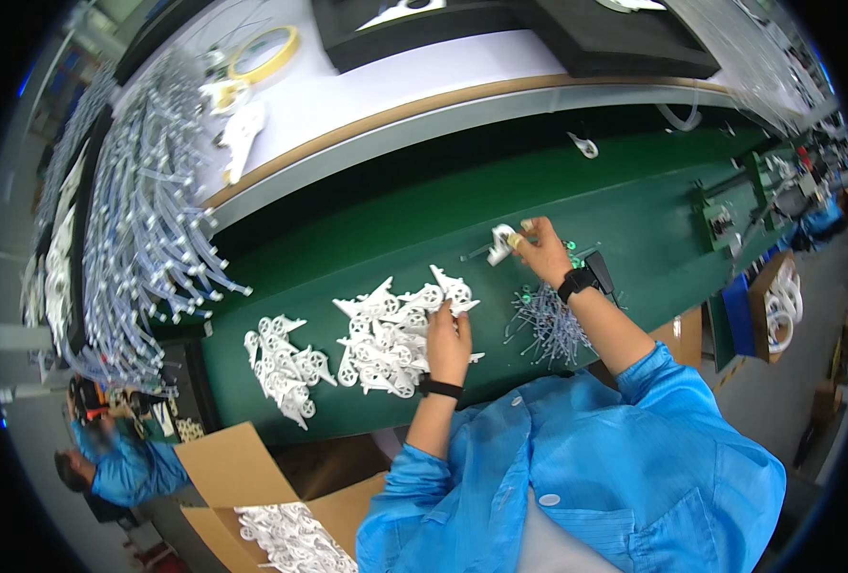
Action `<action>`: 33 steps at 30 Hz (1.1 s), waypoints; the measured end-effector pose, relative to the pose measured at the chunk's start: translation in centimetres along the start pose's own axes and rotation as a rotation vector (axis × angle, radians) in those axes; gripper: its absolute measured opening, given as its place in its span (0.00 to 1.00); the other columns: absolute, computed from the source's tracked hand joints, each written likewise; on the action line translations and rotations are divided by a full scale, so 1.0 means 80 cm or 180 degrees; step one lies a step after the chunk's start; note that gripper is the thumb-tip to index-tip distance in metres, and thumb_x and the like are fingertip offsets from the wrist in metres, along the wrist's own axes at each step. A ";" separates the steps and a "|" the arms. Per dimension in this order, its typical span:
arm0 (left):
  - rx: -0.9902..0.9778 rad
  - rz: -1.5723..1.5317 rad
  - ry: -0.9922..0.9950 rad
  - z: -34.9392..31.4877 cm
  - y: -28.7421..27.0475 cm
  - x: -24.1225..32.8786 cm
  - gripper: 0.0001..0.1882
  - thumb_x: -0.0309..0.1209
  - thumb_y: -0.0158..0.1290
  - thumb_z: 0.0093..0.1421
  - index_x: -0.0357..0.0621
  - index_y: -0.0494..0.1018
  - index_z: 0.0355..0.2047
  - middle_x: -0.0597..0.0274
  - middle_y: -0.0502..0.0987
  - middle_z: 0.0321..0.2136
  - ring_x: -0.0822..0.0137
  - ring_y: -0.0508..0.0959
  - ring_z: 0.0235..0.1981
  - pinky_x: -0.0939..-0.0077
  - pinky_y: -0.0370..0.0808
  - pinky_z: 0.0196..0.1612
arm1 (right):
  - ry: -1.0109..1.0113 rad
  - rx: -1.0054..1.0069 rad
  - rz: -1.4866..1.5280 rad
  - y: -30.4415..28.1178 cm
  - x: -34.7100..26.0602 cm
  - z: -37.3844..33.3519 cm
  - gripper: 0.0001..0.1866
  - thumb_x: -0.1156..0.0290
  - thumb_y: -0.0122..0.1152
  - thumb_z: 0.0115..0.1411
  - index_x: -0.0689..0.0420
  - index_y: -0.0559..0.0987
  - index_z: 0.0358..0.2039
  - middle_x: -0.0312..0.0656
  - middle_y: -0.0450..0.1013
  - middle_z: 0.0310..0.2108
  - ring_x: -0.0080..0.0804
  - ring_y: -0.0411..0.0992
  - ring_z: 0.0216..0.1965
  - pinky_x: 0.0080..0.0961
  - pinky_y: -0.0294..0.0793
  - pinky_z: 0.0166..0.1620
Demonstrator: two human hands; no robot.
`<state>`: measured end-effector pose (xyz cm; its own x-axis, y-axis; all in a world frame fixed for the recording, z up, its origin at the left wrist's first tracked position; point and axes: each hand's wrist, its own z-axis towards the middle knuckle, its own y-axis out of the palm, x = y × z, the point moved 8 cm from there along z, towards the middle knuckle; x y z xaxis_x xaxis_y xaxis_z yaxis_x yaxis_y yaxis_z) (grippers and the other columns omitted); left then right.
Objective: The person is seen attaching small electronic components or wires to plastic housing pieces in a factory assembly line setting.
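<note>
Plastic parts pile [391,334] on belt [634,215]; pins [548,325] right; tubes [147,229] left.

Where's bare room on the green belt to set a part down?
Free: green conveyor belt beyond the pile of white plastic parts, and right of the right hand toward the small green fixture. Crowded: around the left hand and the bundle of thin clear tubes.

The green bench [634,215] bears heaps of white plastic parts [386,339] and clear tubes [550,325].
</note>
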<state>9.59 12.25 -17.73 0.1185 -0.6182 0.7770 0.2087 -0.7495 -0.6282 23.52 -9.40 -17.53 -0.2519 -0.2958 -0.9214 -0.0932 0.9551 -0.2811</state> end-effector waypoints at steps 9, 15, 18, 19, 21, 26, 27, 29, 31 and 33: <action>-0.0745 0.1378 0.0271 0.048 0.065 -0.026 0.26 0.30 0.62 0.48 0.44 0.71 0.49 0.53 0.67 0.42 0.50 0.67 0.46 0.57 0.65 0.48 | 0.0327 0.0194 -0.0939 -0.115 0.093 -0.069 0.07 0.79 0.59 0.53 0.62 0.77 0.34 0.48 0.75 0.31 0.40 0.73 0.33 0.32 0.71 0.39; -0.0482 0.1530 0.0372 0.041 0.066 -0.012 0.24 0.28 0.64 0.46 0.46 0.70 0.44 0.54 0.67 0.44 0.51 0.66 0.47 0.57 0.62 0.49 | 0.0009 0.0501 -0.1057 -0.129 0.122 -0.077 0.07 0.78 0.61 0.52 0.61 0.77 0.33 0.47 0.72 0.31 0.40 0.71 0.33 0.31 0.70 0.39; -0.0259 0.1584 0.0525 0.031 0.061 -0.001 0.23 0.29 0.63 0.47 0.45 0.69 0.44 0.53 0.68 0.45 0.51 0.66 0.48 0.57 0.61 0.49 | -0.0616 0.0501 -0.1624 -0.091 0.067 -0.058 0.11 0.74 0.64 0.50 0.55 0.78 0.36 0.47 0.72 0.35 0.48 0.70 0.40 0.39 0.69 0.45; -0.0295 0.1462 0.0483 0.027 0.062 -0.004 0.23 0.29 0.63 0.48 0.44 0.68 0.45 0.52 0.70 0.44 0.51 0.67 0.47 0.56 0.61 0.49 | -0.0722 0.0499 -0.1936 -0.075 0.059 -0.046 0.12 0.74 0.64 0.49 0.54 0.78 0.36 0.46 0.72 0.35 0.47 0.69 0.42 0.39 0.69 0.46; -0.0195 0.1156 0.0489 0.019 0.059 0.003 0.23 0.30 0.61 0.51 0.39 0.67 0.45 0.52 0.73 0.40 0.50 0.69 0.45 0.54 0.61 0.50 | -0.1015 0.0571 -0.2492 -0.049 0.055 -0.021 0.12 0.71 0.65 0.47 0.54 0.78 0.35 0.44 0.72 0.35 0.45 0.68 0.45 0.37 0.68 0.49; 0.0126 -0.0435 -0.0098 -0.021 0.014 0.043 0.18 0.29 0.57 0.58 0.30 0.65 0.44 0.43 0.70 0.38 0.47 0.72 0.42 0.60 0.68 0.46 | -0.0736 0.0147 -0.3737 -0.014 0.119 0.023 0.12 0.68 0.65 0.47 0.54 0.78 0.34 0.44 0.73 0.35 0.43 0.70 0.43 0.36 0.70 0.48; 0.0253 -0.0588 -0.0125 -0.033 0.007 0.040 0.18 0.28 0.57 0.58 0.31 0.64 0.43 0.47 0.71 0.37 0.54 0.74 0.39 0.65 0.71 0.43 | -0.0736 0.0097 -0.3602 -0.015 0.124 0.026 0.11 0.69 0.65 0.47 0.54 0.78 0.33 0.45 0.73 0.36 0.44 0.71 0.43 0.37 0.70 0.48; 0.0179 -0.2076 -0.1056 -0.054 0.007 0.046 0.16 0.24 0.57 0.58 0.35 0.62 0.42 0.56 0.72 0.33 0.71 0.75 0.26 0.79 0.74 0.28 | -0.0778 0.0109 -0.3049 -0.025 0.122 0.023 0.11 0.73 0.62 0.51 0.57 0.78 0.36 0.45 0.73 0.36 0.39 0.73 0.40 0.34 0.73 0.45; 0.0301 -0.2130 -0.1187 -0.072 0.003 0.035 0.16 0.24 0.56 0.58 0.36 0.62 0.42 0.58 0.72 0.30 0.73 0.74 0.24 0.81 0.73 0.25 | -0.0498 0.0018 -0.1489 -0.044 0.099 0.005 0.11 0.74 0.61 0.53 0.59 0.77 0.39 0.44 0.73 0.36 0.35 0.73 0.38 0.30 0.73 0.43; 0.0307 -0.2213 -0.1327 -0.086 0.004 0.028 0.15 0.24 0.56 0.59 0.37 0.62 0.42 0.61 0.72 0.26 0.76 0.73 0.21 0.84 0.69 0.21 | -0.0162 -0.0136 0.0301 -0.075 0.078 -0.019 0.15 0.79 0.55 0.58 0.62 0.73 0.47 0.40 0.72 0.37 0.24 0.73 0.34 0.21 0.74 0.38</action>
<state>3.25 9.01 -16.50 0.2786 0.1337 0.9510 0.4480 -0.8940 -0.0055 21.07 -17.01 -21.16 -0.2124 -0.2022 -0.9560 -0.1125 0.9769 -0.1817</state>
